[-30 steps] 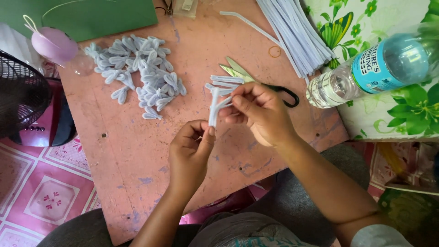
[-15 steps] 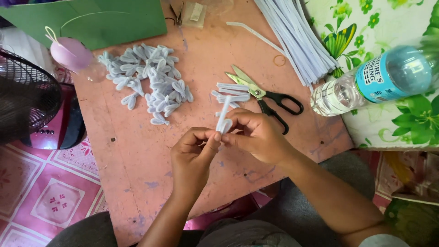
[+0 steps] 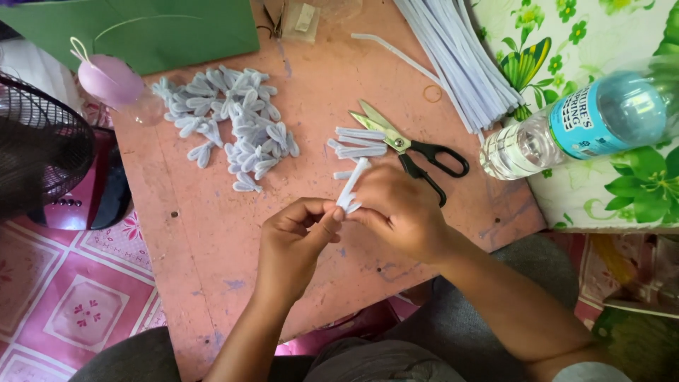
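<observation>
Both hands meet over the near half of a low, worn pinkish board (image 3: 212,233), its paint scuffed and blotched. The left hand (image 3: 293,240) has thumb and forefinger pressed together on the lower end of a short, fuzzy pale-blue pipe-cleaner piece (image 3: 351,187), and the right hand (image 3: 399,212) curls round from the other side, its fingertips closed on that same folded end, so the piece is pinched between the two hands. The piece stands up and leans away from the person, soft and bristly, doubled at the bottom where the fingers grip it. Just beyond it on the board lie a few cut lengths (image 3: 361,141) of the same fluffy stuff, laid roughly side by side, touching the blades of a pair of scissors (image 3: 407,145) with dull yellowish metal blades and glossy black loop handles. Further left sits a loose heap of finished loops (image 3: 233,127), small petal-shaped bends of the same pale material, piled and overlapping. A long bundle of uncut stems (image 3: 460,60) slants across the far right of the board, straight and thin. A clear plastic water bottle (image 3: 580,124) with a blue label lies on its side on a glossy floral cloth (image 3: 622,191) to the right. At the far edge is a flat green sheet (image 3: 141,28), and at the left a dark wire fan grille (image 3: 42,145).
</observation>
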